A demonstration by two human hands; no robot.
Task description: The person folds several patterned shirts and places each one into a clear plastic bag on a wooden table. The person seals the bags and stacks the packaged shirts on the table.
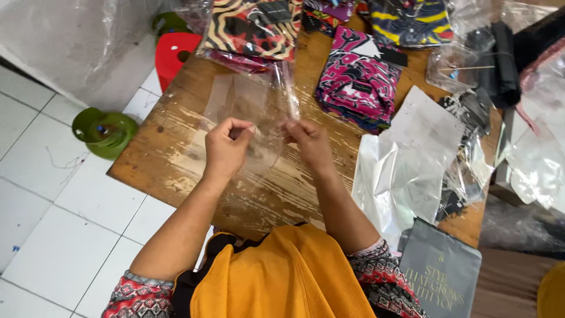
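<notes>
I hold a clear plastic bag (247,112) up over the wooden counter (176,141), both hands at its near edge. My left hand (226,147) pinches the film between thumb and fingers, and my right hand (309,144) pinches the same edge just beside it, so both sets of fingers are closed on the bag. The bag looks flat, and I can see the counter's grain through it; whether anything lies inside I cannot tell, since the film is so transparent and glares near the top.

Beyond the bag lies a folded pink and black patterned cloth (359,85), stacked in several layers. To its left is an orange, black and cream patterned cloth (250,26) inside a clear wrapper, cut off by the top of the frame. A yellow and dark striped cloth (412,20) sits at the far edge, also cut off.

To my right a heap of empty clear bags (412,159) spreads over the counter, with dark items under the film that I cannot make out. A grey flat pouch (441,271) lies at the near corner, partly out of view.

On the white tiled floor (53,235) stand a green stool (106,132) and a red stool (173,53), the red one half hidden by the counter.
</notes>
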